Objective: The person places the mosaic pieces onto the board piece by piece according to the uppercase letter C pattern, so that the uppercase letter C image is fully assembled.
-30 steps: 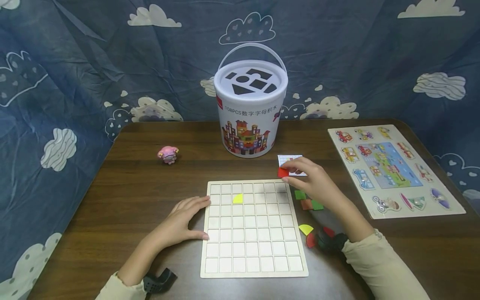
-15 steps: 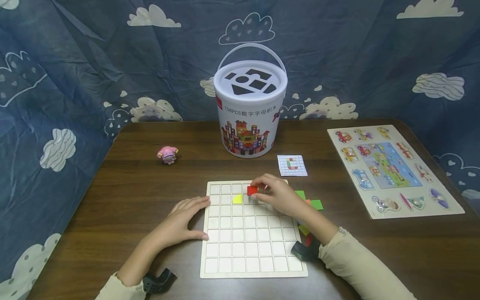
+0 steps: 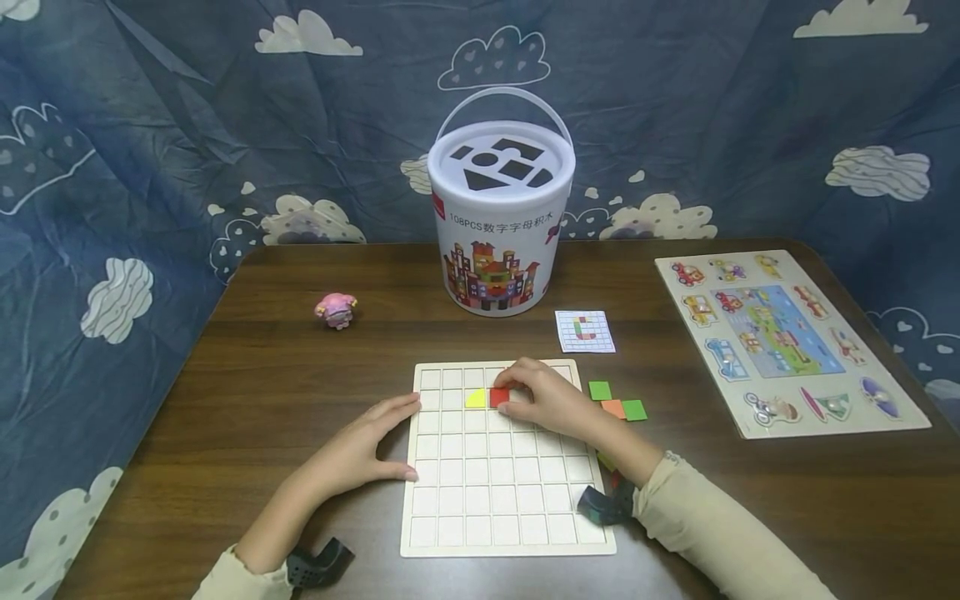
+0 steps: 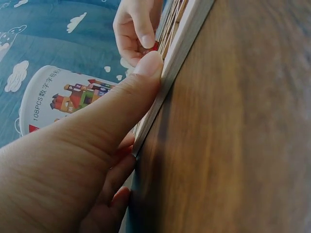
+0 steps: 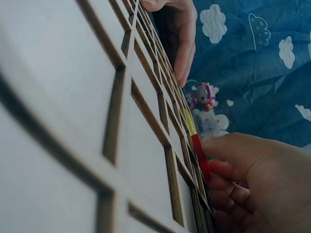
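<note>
A pale wooden grid board (image 3: 517, 500) lies on the table. My right hand (image 3: 551, 404) pinches a red square tile (image 3: 498, 398) at a cell in its second row. Just left of that tile sits a yellow quarter-round tile (image 3: 476, 399). In the right wrist view, thumb and fingers meet the edge of the red tile (image 5: 201, 158), which lies close against the grid. My left hand (image 3: 356, 450) rests along the board's left edge, thumb and fingers spread apart. The left wrist view has the left thumb (image 4: 131, 92) against the board's side.
Green tiles (image 3: 634, 410) and an orange tile (image 3: 612, 409) lie right of the board; more pieces are partly hidden under the right forearm. Behind stand a pattern card (image 3: 585, 332), a white bucket (image 3: 498, 225) and a pink toy (image 3: 336, 309). A picture puzzle (image 3: 787, 342) lies right.
My right hand has carried the red tile from beside the pattern card leftward onto the board, then slightly toward me, beside the yellow tile. My left hand has stayed put.
</note>
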Available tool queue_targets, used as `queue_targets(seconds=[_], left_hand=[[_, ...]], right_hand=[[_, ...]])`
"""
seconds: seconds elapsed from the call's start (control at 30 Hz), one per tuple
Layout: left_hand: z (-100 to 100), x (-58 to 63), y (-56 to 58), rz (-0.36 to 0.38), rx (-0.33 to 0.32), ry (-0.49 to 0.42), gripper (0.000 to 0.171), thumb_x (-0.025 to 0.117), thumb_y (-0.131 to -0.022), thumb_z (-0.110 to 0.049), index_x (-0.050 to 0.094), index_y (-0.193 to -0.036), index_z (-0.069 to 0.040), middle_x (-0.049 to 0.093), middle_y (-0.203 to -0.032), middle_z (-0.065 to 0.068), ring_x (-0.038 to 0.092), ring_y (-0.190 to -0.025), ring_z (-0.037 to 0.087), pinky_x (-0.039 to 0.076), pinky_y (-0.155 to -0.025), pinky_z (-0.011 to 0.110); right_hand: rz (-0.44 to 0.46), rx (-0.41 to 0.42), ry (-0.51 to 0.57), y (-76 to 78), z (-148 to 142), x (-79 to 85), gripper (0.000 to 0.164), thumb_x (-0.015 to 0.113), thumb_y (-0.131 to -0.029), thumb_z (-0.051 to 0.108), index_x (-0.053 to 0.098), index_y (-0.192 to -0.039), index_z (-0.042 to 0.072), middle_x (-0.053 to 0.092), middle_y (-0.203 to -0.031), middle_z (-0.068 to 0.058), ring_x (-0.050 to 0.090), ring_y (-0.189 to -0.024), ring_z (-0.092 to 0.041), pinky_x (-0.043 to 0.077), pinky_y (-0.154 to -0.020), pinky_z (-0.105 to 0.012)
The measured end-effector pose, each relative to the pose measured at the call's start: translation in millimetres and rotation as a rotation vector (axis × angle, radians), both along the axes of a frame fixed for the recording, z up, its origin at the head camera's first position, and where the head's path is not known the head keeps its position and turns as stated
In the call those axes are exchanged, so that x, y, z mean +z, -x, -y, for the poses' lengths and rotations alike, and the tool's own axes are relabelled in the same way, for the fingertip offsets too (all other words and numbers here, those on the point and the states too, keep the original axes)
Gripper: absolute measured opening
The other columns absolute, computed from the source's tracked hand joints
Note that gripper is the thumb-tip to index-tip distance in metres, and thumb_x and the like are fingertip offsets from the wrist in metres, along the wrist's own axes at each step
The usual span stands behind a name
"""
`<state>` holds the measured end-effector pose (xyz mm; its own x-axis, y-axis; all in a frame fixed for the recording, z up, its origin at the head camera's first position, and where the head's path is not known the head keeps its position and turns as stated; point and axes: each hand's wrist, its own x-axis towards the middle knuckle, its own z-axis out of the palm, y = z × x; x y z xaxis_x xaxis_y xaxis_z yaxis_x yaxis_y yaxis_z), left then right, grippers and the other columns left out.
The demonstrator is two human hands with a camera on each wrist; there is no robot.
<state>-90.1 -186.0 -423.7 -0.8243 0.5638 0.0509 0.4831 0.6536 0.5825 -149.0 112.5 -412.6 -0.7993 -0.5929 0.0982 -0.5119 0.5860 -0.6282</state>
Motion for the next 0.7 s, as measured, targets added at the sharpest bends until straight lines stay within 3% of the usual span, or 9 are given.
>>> queue_targets(seconds=[0.23,0.4,0.7], left_hand=[[0.1,0.6,-0.7,0.031,0.011,0.009,0.087,0.067,-0.068,-0.055,0.036,-0.138,-0.013,0.029,-0.143,-0.002,0.031,-0.126,0.022,0.03,-0.098,0.043],[-0.2,1.1,-1.8,0.014,0.003,-0.01,0.087,0.068,-0.068,-0.053,0.037,-0.137,-0.01,0.031,-0.142,0.001,0.034,-0.125,0.024,0.032,-0.097,0.044],[-0.9,0.3,-0.8,0.006,-0.003,-0.012,0.088,0.068,-0.068,-0.052,0.037,-0.137,-0.009,0.031,-0.142,0.002,0.034,-0.124,0.024,0.032,-0.097,0.044]], right_hand=[[0.016,0.005,0.011,0.3,0.4,-1.3,0.021,0.067,-0.082,0.018,0.064,-0.102,0.014,0.053,-0.098,0.005,0.047,-0.087,-0.012,0.042,-0.076,-0.029],[0.03,0.03,0.009,-0.5,-1.0,1.9,0.024,0.068,-0.081,0.021,0.066,-0.103,0.015,0.054,-0.102,0.004,0.048,-0.091,-0.013,0.042,-0.076,-0.031],[0.051,0.037,-0.032,-10.3,-21.8,27.4,0.042,0.067,-0.082,0.026,0.057,-0.119,0.009,0.053,-0.119,-0.002,0.047,-0.112,-0.02,0.038,-0.091,-0.042]])
